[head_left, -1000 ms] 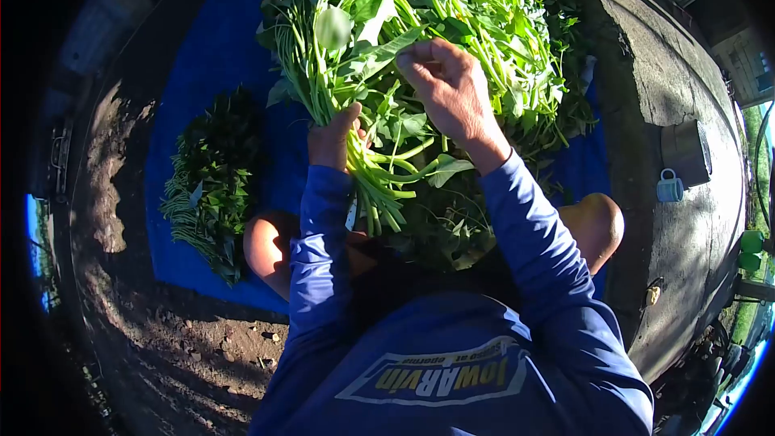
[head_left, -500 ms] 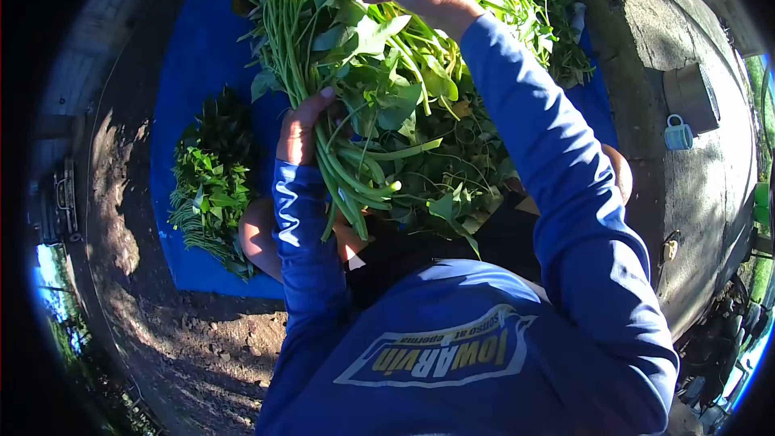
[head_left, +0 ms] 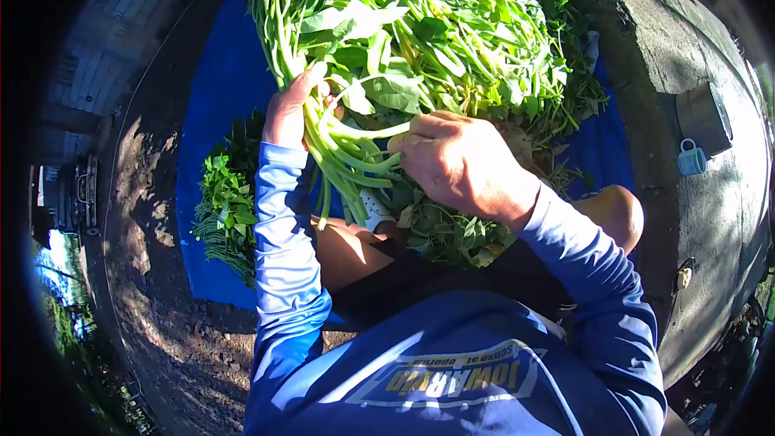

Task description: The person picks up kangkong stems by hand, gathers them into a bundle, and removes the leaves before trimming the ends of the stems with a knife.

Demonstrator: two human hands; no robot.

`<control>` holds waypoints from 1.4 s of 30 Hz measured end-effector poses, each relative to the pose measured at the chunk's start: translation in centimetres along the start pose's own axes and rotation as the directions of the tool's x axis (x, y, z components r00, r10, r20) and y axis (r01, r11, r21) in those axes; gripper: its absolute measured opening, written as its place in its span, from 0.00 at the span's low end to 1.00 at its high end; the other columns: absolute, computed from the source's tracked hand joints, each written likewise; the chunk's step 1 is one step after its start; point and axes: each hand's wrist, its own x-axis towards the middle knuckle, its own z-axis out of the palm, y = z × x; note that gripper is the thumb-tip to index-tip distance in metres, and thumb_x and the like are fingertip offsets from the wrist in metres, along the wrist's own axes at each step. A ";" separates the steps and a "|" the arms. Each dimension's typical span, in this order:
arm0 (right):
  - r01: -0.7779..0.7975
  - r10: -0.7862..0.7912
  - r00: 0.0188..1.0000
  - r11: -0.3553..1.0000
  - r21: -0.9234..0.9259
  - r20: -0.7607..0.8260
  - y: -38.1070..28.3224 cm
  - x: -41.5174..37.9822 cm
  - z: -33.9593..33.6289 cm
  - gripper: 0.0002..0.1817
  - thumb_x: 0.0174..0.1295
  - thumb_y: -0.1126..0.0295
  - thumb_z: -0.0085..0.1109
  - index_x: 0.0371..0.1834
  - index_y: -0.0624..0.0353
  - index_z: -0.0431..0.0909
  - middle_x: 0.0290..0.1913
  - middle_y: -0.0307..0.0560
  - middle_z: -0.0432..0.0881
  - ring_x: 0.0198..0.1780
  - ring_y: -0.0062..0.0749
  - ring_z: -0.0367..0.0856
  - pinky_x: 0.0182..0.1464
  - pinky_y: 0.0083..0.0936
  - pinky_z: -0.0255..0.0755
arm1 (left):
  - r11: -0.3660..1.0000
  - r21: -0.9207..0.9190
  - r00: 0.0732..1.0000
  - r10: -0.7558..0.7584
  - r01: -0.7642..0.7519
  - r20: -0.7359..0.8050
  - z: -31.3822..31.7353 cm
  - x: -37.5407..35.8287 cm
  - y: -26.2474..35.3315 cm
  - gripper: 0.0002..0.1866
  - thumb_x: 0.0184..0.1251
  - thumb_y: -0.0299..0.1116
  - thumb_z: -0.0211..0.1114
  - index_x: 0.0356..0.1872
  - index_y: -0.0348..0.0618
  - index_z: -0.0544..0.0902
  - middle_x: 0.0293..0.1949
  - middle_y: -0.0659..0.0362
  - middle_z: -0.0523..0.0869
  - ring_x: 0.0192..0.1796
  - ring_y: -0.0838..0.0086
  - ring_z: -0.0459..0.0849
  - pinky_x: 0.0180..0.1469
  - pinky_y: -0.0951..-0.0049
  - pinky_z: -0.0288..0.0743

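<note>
Well, there it was, the bunch of leafy stems [head_left: 343,161] in front of the body, with the left hand [head_left: 287,117] wrapped firmly round it just below the leaves! Its long axis ran aslant: leaves spreading up and away past the thumb, bare stem ends slanting down toward the lap and a touch to the right. And the right hand [head_left: 468,163]? On the right flank of those ends, fingers bunched, seemingly pinching a single stem [head_left: 373,131] that stuck out sideways, nearly across the rest. So the left hand was nearer the bunch, indeed on it, while the right met only that one stalk. Beyond both lay the heap of greens [head_left: 496,52] (sunlit, and quite a tangle) on the blue tarp [head_left: 216,85].
</note>
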 end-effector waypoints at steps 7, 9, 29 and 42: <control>-0.311 0.238 0.928 0.918 0.247 0.286 -2.5 -6.4 1.8 0.09 0.65 0.67 0.71 0.46 0.56 0.89 0.35 0.47 0.85 0.40 0.47 0.86 0.44 0.41 0.82 | 0.988 -0.045 0.976 0.139 -0.149 -0.170 -1.8 1.9 1.1 0.10 0.76 0.42 0.72 0.42 0.50 0.82 0.28 0.68 0.79 0.28 0.78 0.78 0.34 0.67 0.81; -0.297 0.215 0.918 0.930 0.216 0.334 -1.1 -7.8 2.0 0.15 0.66 0.64 0.70 0.53 0.56 0.89 0.41 0.51 0.87 0.48 0.48 0.87 0.53 0.42 0.82 | 0.984 -0.046 0.971 0.158 -0.169 -0.182 -3.7 2.5 1.3 0.10 0.76 0.42 0.71 0.39 0.51 0.81 0.28 0.69 0.79 0.27 0.78 0.78 0.34 0.67 0.80; -0.474 0.490 0.853 0.872 0.124 -0.182 16.3 9.9 6.2 0.13 0.67 0.61 0.66 0.46 0.59 0.83 0.44 0.56 0.91 0.46 0.54 0.90 0.49 0.45 0.82 | 0.978 -0.105 0.912 0.124 -0.178 -0.391 -4.2 0.5 -1.3 0.11 0.73 0.39 0.74 0.44 0.44 0.86 0.29 0.63 0.82 0.27 0.75 0.82 0.29 0.68 0.81; -0.648 0.656 0.740 0.640 0.413 0.145 12.3 11.1 -5.8 0.26 0.71 0.56 0.68 0.64 0.63 0.86 0.53 0.45 0.91 0.52 0.26 0.86 0.59 0.27 0.77 | 0.966 0.143 0.908 0.251 -0.214 -0.334 -4.4 0.1 -2.6 0.15 0.67 0.42 0.79 0.39 0.38 0.93 0.29 0.60 0.91 0.24 0.77 0.87 0.30 0.71 0.79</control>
